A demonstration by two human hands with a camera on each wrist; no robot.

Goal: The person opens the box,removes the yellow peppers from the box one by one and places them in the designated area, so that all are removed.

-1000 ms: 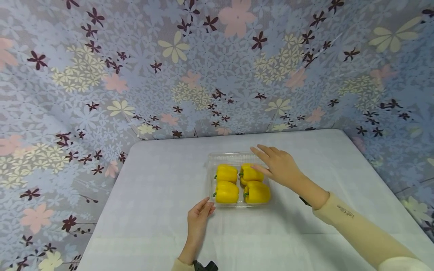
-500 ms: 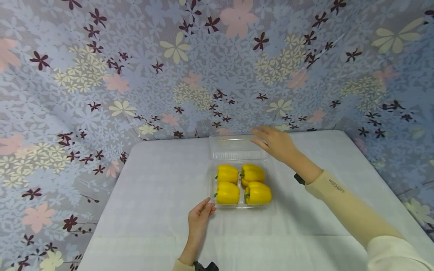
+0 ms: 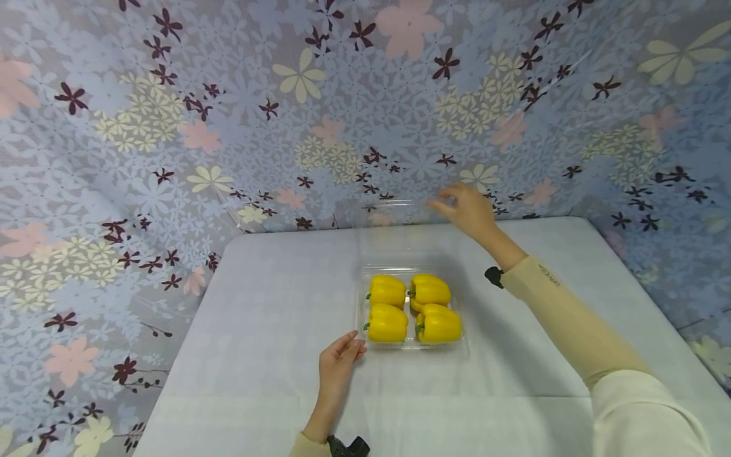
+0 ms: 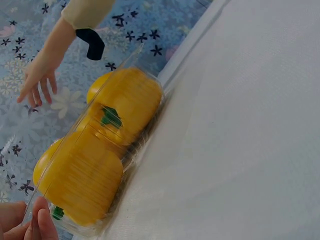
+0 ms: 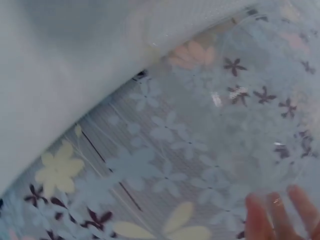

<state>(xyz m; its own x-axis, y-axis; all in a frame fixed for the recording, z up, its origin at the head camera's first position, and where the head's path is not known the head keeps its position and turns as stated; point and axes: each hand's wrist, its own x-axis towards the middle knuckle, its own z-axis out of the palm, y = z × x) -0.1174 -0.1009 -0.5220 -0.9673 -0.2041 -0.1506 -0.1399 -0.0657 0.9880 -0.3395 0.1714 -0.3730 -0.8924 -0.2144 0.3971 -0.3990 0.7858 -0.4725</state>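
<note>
Yellow bell peppers (image 3: 388, 324) with green stems lie in two rows in a clear plastic clamshell container (image 3: 412, 346). Its clear lid (image 3: 394, 238) stands raised at the far side, seen against the patterned cloth. At the container's near left corner, my left hand (image 3: 338, 365) pinches the rim; the left wrist view shows its fingertips (image 4: 41, 215) on the clear edge. My right hand (image 3: 471, 212) is up at the lid's top right corner, thumb and fingers at its edge. In the right wrist view its fingertips (image 5: 277, 212) show through or beside the clear plastic.
A white cloth covers the table (image 3: 274, 304). Behind it hangs a floral cloth (image 3: 240, 95), close along the table's back edge. Black bands (image 3: 494, 276) sit on both wrists.
The right hand has moved up and away from over the peppers, and the lid has swung back with it to stand raised. The left hand has stayed at the corner.
</note>
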